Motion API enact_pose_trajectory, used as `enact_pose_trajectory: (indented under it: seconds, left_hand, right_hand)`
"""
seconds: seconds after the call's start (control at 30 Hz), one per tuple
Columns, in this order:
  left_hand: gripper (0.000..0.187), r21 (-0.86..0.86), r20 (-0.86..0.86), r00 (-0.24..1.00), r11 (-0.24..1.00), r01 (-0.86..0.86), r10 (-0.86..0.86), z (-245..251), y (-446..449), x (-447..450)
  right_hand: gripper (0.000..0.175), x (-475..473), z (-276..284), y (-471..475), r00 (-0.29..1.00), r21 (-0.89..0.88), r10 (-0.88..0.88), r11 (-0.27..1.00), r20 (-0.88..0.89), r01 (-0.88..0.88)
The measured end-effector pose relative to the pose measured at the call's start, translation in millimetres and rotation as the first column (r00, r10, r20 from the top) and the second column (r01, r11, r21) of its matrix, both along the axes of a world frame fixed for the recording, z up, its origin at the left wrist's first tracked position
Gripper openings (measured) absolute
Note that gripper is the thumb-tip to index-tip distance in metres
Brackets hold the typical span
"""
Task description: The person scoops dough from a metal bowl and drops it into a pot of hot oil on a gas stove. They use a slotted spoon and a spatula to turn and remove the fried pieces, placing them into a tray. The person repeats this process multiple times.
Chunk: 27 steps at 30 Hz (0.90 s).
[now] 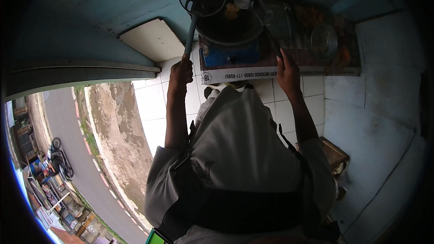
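My left hand (181, 71) grips the handle of a round skimmer (192, 37), whose hoop lies over the left rim of a dark wok (220, 35). In my right hand (288, 71) is the dark handle of a metal spatula (242, 0), its blade over the wok's far right part. A piece of yellowish food (232, 11) lies in the wok beside the spatula blade. Under the wok is a blue stove (230, 54) with a dark knob at its front.
A glass bowl (323, 40) stands right of the wok, near orange-brown food (310, 14), on a low table with a printed cover (264, 73). A pale board (152, 39) leans at the left wall. A brown box-like object (334, 150) stands behind my right arm.
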<state>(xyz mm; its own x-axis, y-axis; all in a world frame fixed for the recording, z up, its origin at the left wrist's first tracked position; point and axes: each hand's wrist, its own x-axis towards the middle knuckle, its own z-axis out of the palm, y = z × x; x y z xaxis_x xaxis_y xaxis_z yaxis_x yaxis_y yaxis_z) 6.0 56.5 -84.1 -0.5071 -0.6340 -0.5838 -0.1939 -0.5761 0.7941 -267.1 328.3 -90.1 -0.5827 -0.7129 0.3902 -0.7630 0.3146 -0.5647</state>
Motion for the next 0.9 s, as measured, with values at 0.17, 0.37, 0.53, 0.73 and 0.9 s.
enact_pose_trajectory:
  seconds: [0.17,0.37,0.53,0.73,0.9]
  left_hand:
    - [0.042,-0.002,-0.024,1.0,1.0,0.002,-0.002,-5.8,-3.3,0.8]
    - [0.045,-0.002,-0.013,1.0,1.0,0.005,-0.005,-1.8,-0.3,-0.9]
    - [0.045,-0.022,0.014,1.0,1.0,0.002,-0.002,2.7,2.8,1.6]
    - [0.045,-0.051,0.025,1.0,0.999,0.012,-0.011,1.6,2.5,-0.7]
    - [0.046,-0.033,0.01,1.0,0.999,0.02,-0.02,2.9,-4.4,-2.8]
  right_hand:
    - [0.035,3.2,1.5,-5.9,0.997,-0.005,0.007,1.0,-0.078,-0.007]
    - [0.035,4.7,7.9,-6.8,0.998,0.025,0.034,0.999,-0.056,-0.033]
    - [0.038,7.2,32.2,29.4,0.988,0.106,0.138,0.986,-0.071,-0.13]
    - [0.043,9.9,40.5,57.4,0.971,0.295,0.172,0.948,-0.164,-0.118]
    - [0.039,15.1,44.2,65.3,0.917,0.332,0.233,0.936,-0.324,-0.12]
